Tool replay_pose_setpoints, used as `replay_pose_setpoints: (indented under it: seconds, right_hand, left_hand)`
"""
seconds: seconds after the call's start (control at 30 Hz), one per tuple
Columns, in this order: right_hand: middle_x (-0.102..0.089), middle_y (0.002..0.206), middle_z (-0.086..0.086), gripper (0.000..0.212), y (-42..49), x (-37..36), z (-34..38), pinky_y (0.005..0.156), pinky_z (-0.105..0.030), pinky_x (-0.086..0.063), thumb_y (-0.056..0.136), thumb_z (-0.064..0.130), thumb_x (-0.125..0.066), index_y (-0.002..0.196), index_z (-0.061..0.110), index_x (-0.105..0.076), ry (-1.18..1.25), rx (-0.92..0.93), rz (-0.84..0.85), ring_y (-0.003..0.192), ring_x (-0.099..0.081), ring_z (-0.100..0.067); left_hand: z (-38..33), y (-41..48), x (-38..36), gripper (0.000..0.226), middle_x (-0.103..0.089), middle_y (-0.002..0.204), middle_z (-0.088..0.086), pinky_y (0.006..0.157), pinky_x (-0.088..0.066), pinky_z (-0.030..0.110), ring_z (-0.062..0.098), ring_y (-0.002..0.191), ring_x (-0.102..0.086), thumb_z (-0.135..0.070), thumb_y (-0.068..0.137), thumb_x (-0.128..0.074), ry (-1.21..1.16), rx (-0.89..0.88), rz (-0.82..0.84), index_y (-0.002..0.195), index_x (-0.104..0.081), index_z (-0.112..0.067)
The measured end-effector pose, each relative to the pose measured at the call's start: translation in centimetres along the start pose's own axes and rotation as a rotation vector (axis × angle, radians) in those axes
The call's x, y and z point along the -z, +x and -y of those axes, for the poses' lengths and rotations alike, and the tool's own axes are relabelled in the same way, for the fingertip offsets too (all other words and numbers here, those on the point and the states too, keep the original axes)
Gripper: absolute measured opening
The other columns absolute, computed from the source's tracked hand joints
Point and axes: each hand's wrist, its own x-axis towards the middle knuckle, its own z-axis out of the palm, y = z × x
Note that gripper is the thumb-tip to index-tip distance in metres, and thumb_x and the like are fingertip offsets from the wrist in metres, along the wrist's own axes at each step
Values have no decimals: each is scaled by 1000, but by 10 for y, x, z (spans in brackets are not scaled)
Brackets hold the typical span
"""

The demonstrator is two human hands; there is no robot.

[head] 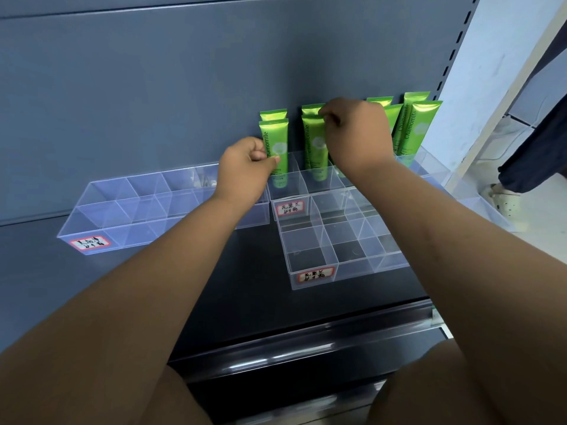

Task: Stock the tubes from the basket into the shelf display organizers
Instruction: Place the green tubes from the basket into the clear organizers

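Tubes [420, 124] standing upright in the rear clear organizer [287, 194]
The long organizer [101, 216] at left and the labelled front organizer [310, 256] sit on the dark shelf [239, 289] against a grey back panel [184, 87]. The left hand [245, 162] pinches the edge of the leftmost tube [274, 142]; the right hand [352, 130] pinches the top of the next tube [314, 145], fingers curled.

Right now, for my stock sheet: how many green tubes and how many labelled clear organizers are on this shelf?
green tubes: 8 in view
labelled clear organizers: 3
Total: 11
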Motion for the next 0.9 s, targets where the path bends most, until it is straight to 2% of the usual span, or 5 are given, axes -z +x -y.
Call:
replay_pose_setpoints:
  seconds: [0.17,0.3,0.47,0.9]
  right_hand:
    - [-75,100,-15,42,3,1,1,76,-40,-55,79,12,-44,104,12,-77,-57,42,0,89,-66,-39]
    - [-74,103,-16,40,4,1,-2,75,-38,-54,81,7,-49,108,12,-77,-67,43,-12,91,-65,-38]
    - [-74,104,-15,37,5,0,-2,75,-37,-54,84,6,-50,109,12,-76,-75,54,-13,93,-65,-38]
    - [-74,105,-11,37,5,3,-1,75,-37,-53,84,3,-51,108,16,-76,-55,-17,3,93,-65,-35]
  left_hand:
    - [-1,0,-1,22,-63,83,14,74,-54,32,16,74,-56,-11,88,-76,13,2,-8,89,-60,4]
    - [-1,-1,-1,16,-62,81,5,73,-53,30,15,72,-57,-11,88,-77,3,2,-6,90,-63,-4]
    - [-2,-1,-1,20,-63,83,8,82,-57,35,16,79,-60,-12,87,-77,33,-6,-23,91,-63,1]
    - [-3,-3,-2,22,-64,84,11,83,-57,40,17,78,-60,-14,88,-77,45,5,-21,91,-63,2]
